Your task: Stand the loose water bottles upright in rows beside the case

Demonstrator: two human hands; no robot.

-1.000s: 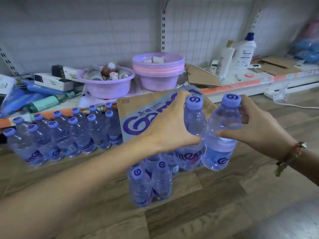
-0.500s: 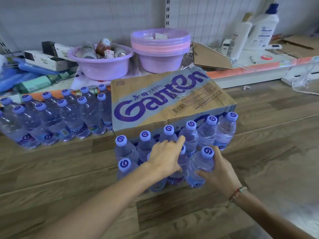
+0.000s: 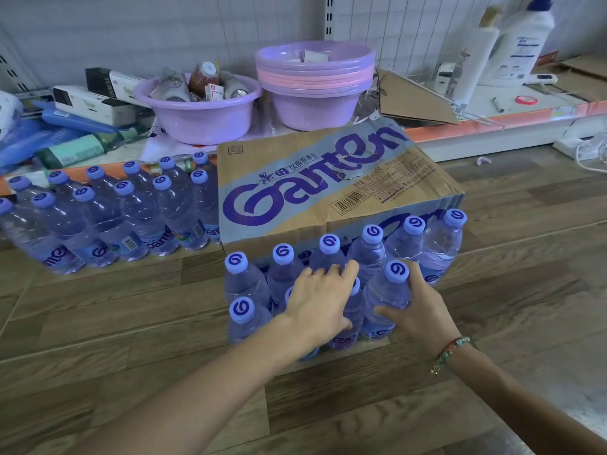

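Wood-plank floor (image 3: pixel 492 323) before a low shelf (image 3: pixel 460 129) with a wire-grid back, carrying lilac basins (image 3: pixel 312 90), boxes and detergent bottles. Cardboard water case (image 3: pixel 328 188), printed lid, on the floor. Water bottles: one block upright left of the case (image 3: pixel 138 211); one row upright against its near face (image 3: pixel 371 254); a second, partial row nearer the camera (image 3: pixel 243 320). Left hand (image 3: pixel 318 307) spread over the tops of two near-row bottles, fingers mostly straight, thumb against one bottle's side. Right hand (image 3: pixel 423 310) wrapped around the end bottle (image 3: pixel 387 300) of that row, bottle standing on the floor. Handling, as judged: full, fairly heavy, thin-walled and yielding, smooth; best taken at the shoulder below the cap.
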